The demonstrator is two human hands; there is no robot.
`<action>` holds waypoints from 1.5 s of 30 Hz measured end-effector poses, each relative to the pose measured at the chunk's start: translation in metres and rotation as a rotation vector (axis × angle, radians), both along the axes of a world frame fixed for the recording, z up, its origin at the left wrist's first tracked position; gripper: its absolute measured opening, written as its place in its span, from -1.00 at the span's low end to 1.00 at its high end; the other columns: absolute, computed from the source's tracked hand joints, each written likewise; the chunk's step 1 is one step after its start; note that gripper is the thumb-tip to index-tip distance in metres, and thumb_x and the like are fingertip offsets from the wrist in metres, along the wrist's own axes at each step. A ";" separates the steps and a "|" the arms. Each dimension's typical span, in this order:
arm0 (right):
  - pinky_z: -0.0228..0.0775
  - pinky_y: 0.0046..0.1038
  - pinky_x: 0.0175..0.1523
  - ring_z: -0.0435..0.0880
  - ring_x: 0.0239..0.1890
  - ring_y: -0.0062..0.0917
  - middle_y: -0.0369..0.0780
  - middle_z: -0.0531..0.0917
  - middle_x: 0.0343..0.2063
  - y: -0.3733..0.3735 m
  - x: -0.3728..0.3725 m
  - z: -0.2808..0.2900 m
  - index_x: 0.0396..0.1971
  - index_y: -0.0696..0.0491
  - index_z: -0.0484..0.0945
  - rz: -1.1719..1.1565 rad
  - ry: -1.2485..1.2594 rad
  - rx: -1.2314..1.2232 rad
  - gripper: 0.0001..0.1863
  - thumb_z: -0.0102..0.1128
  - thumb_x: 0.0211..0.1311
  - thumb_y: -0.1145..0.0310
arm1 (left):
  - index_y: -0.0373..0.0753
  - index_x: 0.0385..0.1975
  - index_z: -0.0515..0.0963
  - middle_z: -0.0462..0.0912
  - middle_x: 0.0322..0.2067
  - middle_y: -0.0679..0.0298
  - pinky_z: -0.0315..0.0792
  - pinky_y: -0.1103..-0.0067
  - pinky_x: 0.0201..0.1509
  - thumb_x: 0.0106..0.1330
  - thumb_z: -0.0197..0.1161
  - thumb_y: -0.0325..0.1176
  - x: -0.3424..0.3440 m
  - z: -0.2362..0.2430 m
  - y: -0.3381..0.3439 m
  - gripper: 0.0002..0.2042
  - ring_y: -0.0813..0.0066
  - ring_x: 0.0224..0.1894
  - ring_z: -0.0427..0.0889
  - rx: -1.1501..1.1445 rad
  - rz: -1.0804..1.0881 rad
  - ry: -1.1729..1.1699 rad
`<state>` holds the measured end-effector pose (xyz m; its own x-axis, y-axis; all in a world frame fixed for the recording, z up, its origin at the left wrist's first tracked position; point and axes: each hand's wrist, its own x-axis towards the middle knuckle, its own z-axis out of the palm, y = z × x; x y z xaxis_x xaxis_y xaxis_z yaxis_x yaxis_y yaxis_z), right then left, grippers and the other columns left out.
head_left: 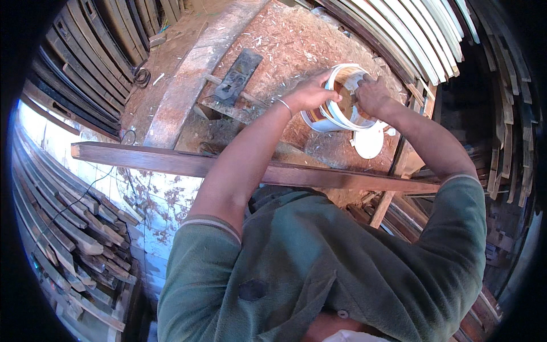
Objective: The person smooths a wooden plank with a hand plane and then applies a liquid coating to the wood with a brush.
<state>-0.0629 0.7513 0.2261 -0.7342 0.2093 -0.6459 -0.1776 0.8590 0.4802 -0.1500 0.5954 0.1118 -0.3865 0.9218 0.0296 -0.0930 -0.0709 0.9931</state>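
Observation:
A white plastic bucket (319, 121) with a coloured label tilts toward me beyond the wooden bar. Its inside looks stained brownish-yellow. My left hand (312, 93) grips the left side of its rim, with the thumb hooked over the edge. At the right side of the opening, my right hand (373, 98) reaches in with its fingers curled together; what they hold, if anything, is hidden. A round white lid (368, 142) is just below the bucket on the right. Between my body and the bucket runs a long reddish-brown wooden bar (319, 175).
A dark flat metal-like piece (238, 75) lies on a wooden stick left of the bucket. Wood shavings (285, 37) cover the ground. Stacked timber stands at left (74, 228), upper left and right, with pale planks (410, 34) at upper right. A thin cable crosses the left side.

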 end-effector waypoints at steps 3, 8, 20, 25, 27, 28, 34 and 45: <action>0.29 -0.09 0.11 0.46 0.13 -0.32 -0.18 0.65 -0.15 0.014 0.012 0.002 -0.20 0.06 0.68 -0.014 -0.046 -0.048 -0.74 0.14 0.19 0.30 | -0.08 0.29 0.29 0.41 0.14 -0.02 0.27 0.33 0.31 -0.04 0.43 -0.22 0.070 0.020 -0.007 -0.22 0.07 0.22 0.40 -0.065 0.610 0.376; 0.41 -0.12 0.01 0.50 0.07 -0.27 -0.12 0.68 -0.19 0.011 0.029 0.001 -0.25 0.12 0.67 -0.098 -0.207 -0.127 -0.76 0.07 0.20 0.37 | -0.24 0.30 0.26 0.38 0.18 -0.04 0.23 0.32 0.35 0.05 0.39 -0.22 0.104 0.024 -0.005 -0.25 0.07 0.27 0.34 -0.222 0.615 0.290; 0.31 -0.08 0.11 0.40 0.16 -0.34 -0.21 0.68 -0.20 0.016 0.029 0.004 -0.24 0.01 0.70 -0.125 -0.091 -0.084 -0.77 0.11 0.17 0.35 | -0.39 0.33 0.12 0.33 0.23 -0.14 0.17 0.28 0.40 0.10 0.41 -0.20 0.119 0.021 -0.004 -0.16 -0.03 0.32 0.30 -0.085 0.822 0.319; 0.31 -0.06 0.11 0.41 0.16 -0.32 -0.24 0.67 -0.19 0.025 0.037 -0.008 -0.27 0.03 0.69 -0.001 0.097 -0.010 -0.76 0.08 0.18 0.32 | -0.44 0.28 0.20 0.42 0.16 -0.12 0.28 0.33 0.32 0.07 0.35 -0.30 0.045 0.023 -0.006 -0.24 0.00 0.22 0.42 0.005 0.327 0.055; 0.31 -0.09 0.10 0.42 0.14 -0.30 -0.23 0.68 -0.18 0.011 0.029 0.003 -0.26 0.04 0.70 0.054 0.157 -0.016 -0.76 0.08 0.18 0.34 | -0.39 0.33 0.14 0.37 0.22 -0.10 0.27 0.37 0.33 0.08 0.35 -0.26 0.030 0.027 -0.006 -0.20 0.05 0.27 0.38 -0.028 0.389 0.062; 0.30 -0.10 0.10 0.43 0.13 -0.29 -0.22 0.68 -0.18 0.010 0.035 0.001 -0.25 0.04 0.69 -0.020 0.071 -0.030 -0.76 0.08 0.18 0.34 | -0.37 0.35 0.11 0.35 0.25 -0.10 0.26 0.38 0.34 0.09 0.36 -0.24 0.030 0.029 -0.002 -0.17 0.07 0.29 0.36 -0.041 0.402 0.062; 0.26 -0.18 0.13 0.42 0.14 -0.25 -0.17 0.66 -0.13 0.005 0.032 0.000 -0.24 0.05 0.69 -0.214 -0.053 -0.077 -0.77 0.13 0.18 0.34 | -0.40 0.37 0.02 0.37 0.19 -0.09 0.24 0.38 0.35 0.06 0.38 -0.29 0.091 0.024 -0.006 -0.11 0.06 0.24 0.40 -0.062 0.611 0.367; 0.19 -0.23 0.17 0.39 0.14 -0.35 -0.22 0.62 -0.10 0.021 0.017 0.000 -0.24 -0.04 0.70 -0.136 -0.151 0.039 -0.77 0.14 0.14 0.33 | -0.41 0.36 0.07 0.28 0.29 -0.12 0.12 0.43 0.42 0.26 0.25 -0.33 0.055 -0.003 0.016 -0.28 0.17 0.38 0.23 0.156 0.495 -0.123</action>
